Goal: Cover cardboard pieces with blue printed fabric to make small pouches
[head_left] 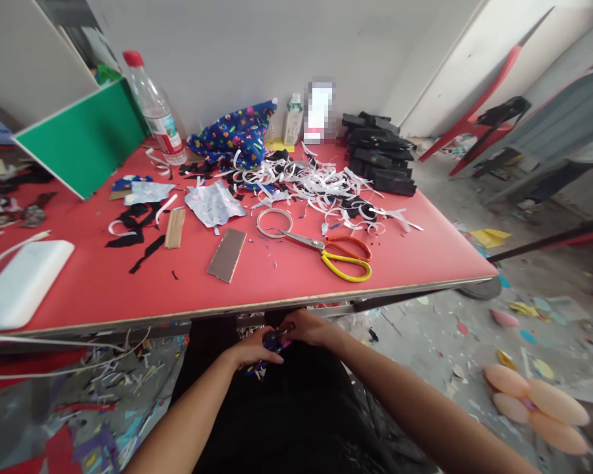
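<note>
**Small dark patterned fabric piece held in both hands below the table edge**

Head view: the small dark fabric piece with coloured specks (273, 341) sits over my lap, just under the red table (400, 263). My left hand (254, 349) pinches it closed; my right hand (309, 327) grips its far side. On the table, orange-and-yellow-handled scissors (333, 253) lie beside a white tape ring (274, 222) and white paper strips (316, 184).

no legible text, bottle label (167, 135) unreadable
</note>
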### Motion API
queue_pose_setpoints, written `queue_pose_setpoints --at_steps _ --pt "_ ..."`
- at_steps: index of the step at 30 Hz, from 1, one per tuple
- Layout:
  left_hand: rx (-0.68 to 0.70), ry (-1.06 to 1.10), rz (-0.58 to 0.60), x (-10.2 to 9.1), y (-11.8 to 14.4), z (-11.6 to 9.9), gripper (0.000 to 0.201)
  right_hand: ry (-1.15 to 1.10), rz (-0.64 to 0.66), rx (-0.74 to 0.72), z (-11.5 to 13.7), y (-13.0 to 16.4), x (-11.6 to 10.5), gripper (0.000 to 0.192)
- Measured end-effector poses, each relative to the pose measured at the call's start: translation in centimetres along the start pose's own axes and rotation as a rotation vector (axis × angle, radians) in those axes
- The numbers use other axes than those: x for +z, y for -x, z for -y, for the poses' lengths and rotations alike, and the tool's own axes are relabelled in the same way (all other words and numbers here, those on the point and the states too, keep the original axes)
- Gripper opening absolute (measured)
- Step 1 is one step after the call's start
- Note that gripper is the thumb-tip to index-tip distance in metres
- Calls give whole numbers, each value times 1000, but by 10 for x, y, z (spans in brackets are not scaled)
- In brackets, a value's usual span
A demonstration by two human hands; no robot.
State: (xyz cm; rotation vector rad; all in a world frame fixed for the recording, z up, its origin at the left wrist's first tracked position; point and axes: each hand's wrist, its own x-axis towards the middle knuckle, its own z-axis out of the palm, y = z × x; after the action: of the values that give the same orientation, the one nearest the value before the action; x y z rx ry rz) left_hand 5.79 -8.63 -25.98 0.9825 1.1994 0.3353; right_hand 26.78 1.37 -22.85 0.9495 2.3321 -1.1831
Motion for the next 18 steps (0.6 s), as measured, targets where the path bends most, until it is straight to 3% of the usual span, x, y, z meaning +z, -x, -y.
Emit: queue_pose_setpoints --at_steps 8,18 --pt "23 56 116 3 3 -2 41 273 -94 -59 16 9 11 37" --pt "30 21 128 8 -2 2 38 459 -156 -194 8 10 14 36"
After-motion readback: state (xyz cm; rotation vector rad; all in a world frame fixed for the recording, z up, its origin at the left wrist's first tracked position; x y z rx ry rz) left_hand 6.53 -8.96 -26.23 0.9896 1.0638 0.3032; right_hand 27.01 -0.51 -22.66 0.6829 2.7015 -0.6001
